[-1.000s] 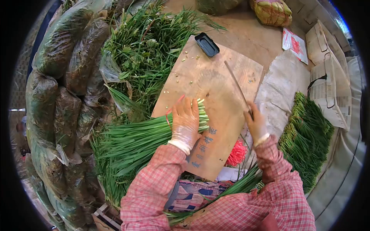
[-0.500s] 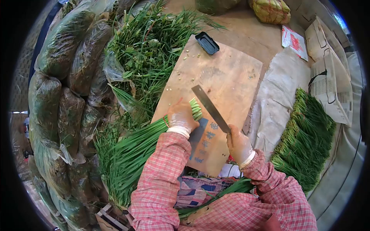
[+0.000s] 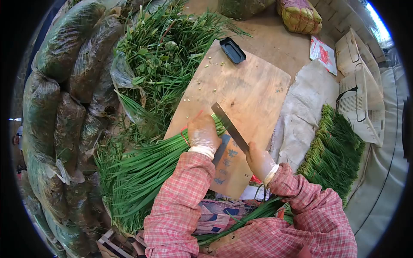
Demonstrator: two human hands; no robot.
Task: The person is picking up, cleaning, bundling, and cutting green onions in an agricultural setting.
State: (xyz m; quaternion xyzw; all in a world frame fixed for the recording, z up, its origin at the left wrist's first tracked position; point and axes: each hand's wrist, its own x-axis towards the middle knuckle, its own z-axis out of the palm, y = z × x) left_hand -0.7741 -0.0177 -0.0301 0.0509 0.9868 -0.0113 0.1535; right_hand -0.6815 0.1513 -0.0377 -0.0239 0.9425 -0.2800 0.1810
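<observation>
Green stalks [image 3: 155, 165] cross the board's [image 3: 254, 86] left edge, your left hand [image 3: 202, 132] gripping them, right hand [image 3: 260, 160] a knife [image 3: 230, 128] beside their ends; likely trimming; next cut wants steadiness.

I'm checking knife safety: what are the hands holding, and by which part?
The right hand holds the knife by its handle end; the left hand grips the green bundle near its pale stem ends.

I see a pale cloth [image 3: 304, 105] spread out. To its right I find white plastic crates [image 3: 371, 96]; beside its far end, a red-and-white packet [image 3: 323, 55]; farther beyond it, a yellow wrapped bundle [image 3: 300, 18]; well to its left, stacked plastic bags [image 3: 41, 114].
</observation>
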